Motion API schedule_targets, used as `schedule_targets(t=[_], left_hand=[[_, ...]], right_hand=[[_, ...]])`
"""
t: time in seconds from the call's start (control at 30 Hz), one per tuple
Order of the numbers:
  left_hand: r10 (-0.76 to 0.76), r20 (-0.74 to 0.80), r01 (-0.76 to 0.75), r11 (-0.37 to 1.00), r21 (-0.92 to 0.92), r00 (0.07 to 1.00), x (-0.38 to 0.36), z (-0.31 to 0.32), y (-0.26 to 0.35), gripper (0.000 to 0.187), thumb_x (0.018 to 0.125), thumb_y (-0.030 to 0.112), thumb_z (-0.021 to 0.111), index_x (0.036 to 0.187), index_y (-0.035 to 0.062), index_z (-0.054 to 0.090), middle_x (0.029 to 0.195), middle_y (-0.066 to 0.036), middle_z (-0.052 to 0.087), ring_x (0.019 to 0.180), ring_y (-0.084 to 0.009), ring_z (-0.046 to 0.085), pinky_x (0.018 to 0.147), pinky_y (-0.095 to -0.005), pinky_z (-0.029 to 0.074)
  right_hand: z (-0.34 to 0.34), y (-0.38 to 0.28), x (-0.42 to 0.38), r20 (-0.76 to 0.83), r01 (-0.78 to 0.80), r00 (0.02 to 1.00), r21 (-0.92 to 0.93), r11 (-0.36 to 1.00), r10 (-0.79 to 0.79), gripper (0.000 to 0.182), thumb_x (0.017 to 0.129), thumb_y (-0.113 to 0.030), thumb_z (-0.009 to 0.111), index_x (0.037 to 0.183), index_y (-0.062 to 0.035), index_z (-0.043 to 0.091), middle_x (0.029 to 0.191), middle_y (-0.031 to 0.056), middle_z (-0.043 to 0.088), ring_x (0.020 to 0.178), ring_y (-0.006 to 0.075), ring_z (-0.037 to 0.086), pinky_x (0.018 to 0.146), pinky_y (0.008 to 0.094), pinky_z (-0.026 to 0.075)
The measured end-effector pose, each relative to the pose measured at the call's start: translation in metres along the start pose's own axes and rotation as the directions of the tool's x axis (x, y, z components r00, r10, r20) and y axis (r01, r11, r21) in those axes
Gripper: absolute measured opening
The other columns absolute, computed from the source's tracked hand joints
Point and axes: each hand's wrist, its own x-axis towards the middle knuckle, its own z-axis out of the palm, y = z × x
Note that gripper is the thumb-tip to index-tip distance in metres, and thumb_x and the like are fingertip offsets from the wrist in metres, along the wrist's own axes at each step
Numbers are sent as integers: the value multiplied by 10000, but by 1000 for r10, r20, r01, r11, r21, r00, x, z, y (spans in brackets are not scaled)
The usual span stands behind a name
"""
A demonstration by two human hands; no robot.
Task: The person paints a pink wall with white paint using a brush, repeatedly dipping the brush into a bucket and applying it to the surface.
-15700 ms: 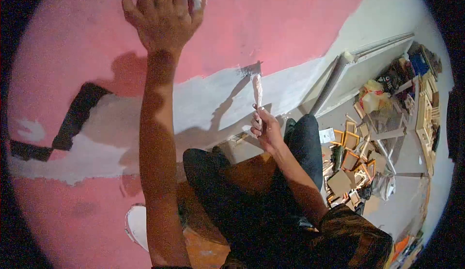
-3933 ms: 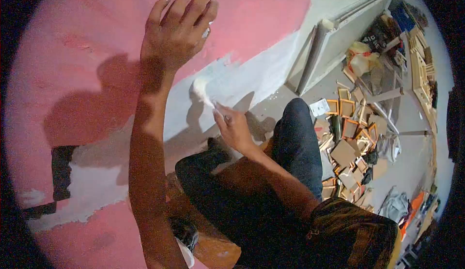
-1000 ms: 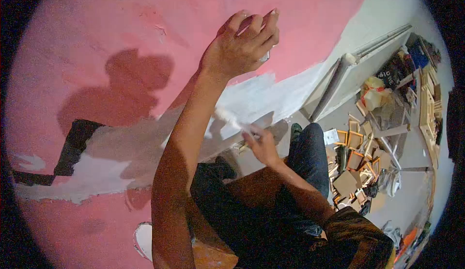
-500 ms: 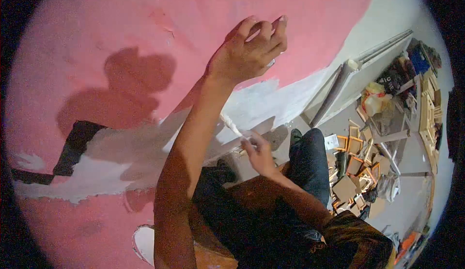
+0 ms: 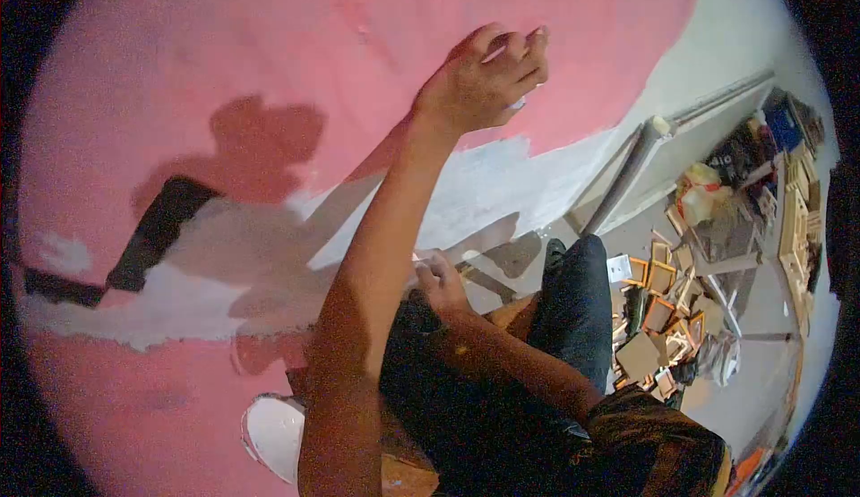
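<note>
My left hand (image 5: 493, 78) is raised in front of the pink wall (image 5: 296, 58), its fingers curled. A small white bit (image 5: 518, 103) shows beneath those fingers, but what they hold is mostly hidden. Lower down, my right hand (image 5: 441, 287) is closed on a white-coated paintbrush (image 5: 416, 257); its tip is hidden behind my left forearm. Beside the hands runs a freshly white band (image 5: 497, 175) on the wall, with a ragged edge against the pink. Black painted shapes (image 5: 166, 228) lie farther left.
A round container with white inside (image 5: 273, 434) stands at the lower left, partly behind my left arm. Small wooden frames (image 5: 658, 313) lie heaped on the floor to the right. A large panel (image 5: 681, 148) leans near the wall, with bags (image 5: 703, 192) beyond.
My right hand has moved left with the paintbrush, whose tip has gone behind my left forearm. My left hand has shifted slightly right in view, still curled.
</note>
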Motion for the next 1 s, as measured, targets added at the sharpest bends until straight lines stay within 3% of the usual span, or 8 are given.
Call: schedule_targets(t=[0.17, 0.27, 0.43, 0.5, 0.63, 0.73, 0.9, 1.0], left_hand=[[-137, 70, 153, 918, -365, 988, -8, -13, 5, 367, 686, 297, 629, 1020, 144, 633, 1346, -56, 516, 1173, -236, 483, 1057, -458, 320], [-474, -1, 429, 799, -422, 880, -25, -31, 58, 344, 752, 205, 587, 1071, 102, 663, 1425, -78, 456, 1271, -267, 436, 1089, -632, 206], [-929, 351, 830, -103, -549, 118, -88, -145, 171, 370, 843, 114, 621, 1199, 35, 556, 1354, -163, 517, 1185, -294, 520, 1053, -445, 330], [-929, 366, 802, -181, -569, 49, -124, -161, 216, 393, 865, 128, 627, 1236, 43, 530, 1394, -143, 485, 1164, -314, 553, 996, -418, 411], [-730, 680, 727, -504, -466, -70, -176, -206, 235, 439, 909, 208, 598, 1304, 48, 489, 1338, -159, 526, 1138, -296, 576, 960, -398, 465], [-867, 460, 914, -11, -405, 193, -224, -237, 219, 440, 927, 231, 578, 1321, 60, 482, 1303, -161, 549, 1136, -284, 577, 956, -392, 468], [-811, 510, 769, -512, -382, -286, -240, -346, 162, 353, 922, 149, 580, 1259, 58, 532, 1289, -153, 563, 1090, -277, 588, 908, -390, 470], [-814, 331, 649, -580, -492, -477, -283, -389, 180, 324, 906, 96, 590, 1221, 34, 540, 1252, -140, 584, 1048, -267, 592, 884, -376, 472]], right_hand=[[-72, 3, -20, 218, -515, 843, 62, 855, 492, 334, 957, -269, 583, 1189, -55, 474, 835, 40, 538, 639, 102, 486, 532, 264, 424], [-150, 30, -29, 99, -363, 929, 47, 931, 357, 284, 963, -232, 565, 1192, -85, 483, 848, 6, 560, 622, 81, 473, 513, 227, 392], [-260, 10, -56, -108, -171, 977, 124, 977, 185, 202, 963, -144, 520, 1144, -53, 513, 869, 7, 550, 697, 98, 492, 574, 234, 409], [-304, 20, -64, -62, -126, 991, -221, 967, 115, 255, 965, -220, 556, 1143, -51, 488, 832, 27, 577, 682, 74, 480, 571, 225, 396], [-271, -12, -59, 15, 17, 1000, -288, 957, -13, 201, 960, -191, 565, 1081, -42, 504, 804, 19, 574, 677, 75, 482, 576, 222, 388], [-202, -33, -50, 121, 87, 991, -222, 971, -61, 222, 958, -197, 568, 1098, -35, 508, 799, 4, 586, 656, 59, 468, 561, 218, 373], [-69, -73, -51, 414, 32, 904, -308, 951, 104, 289, 975, -237, 533, 1178, -31, 516, 802, 12, 623, 577, 44, 443, 482, 207, 335], [11, -94, -82, 695, 566, 704, -421, 709, -149, 331, 969, -242, 538, 1209, -14, 530, 846, 49, 656, 586, 70, 492, 504, 216, 385]])
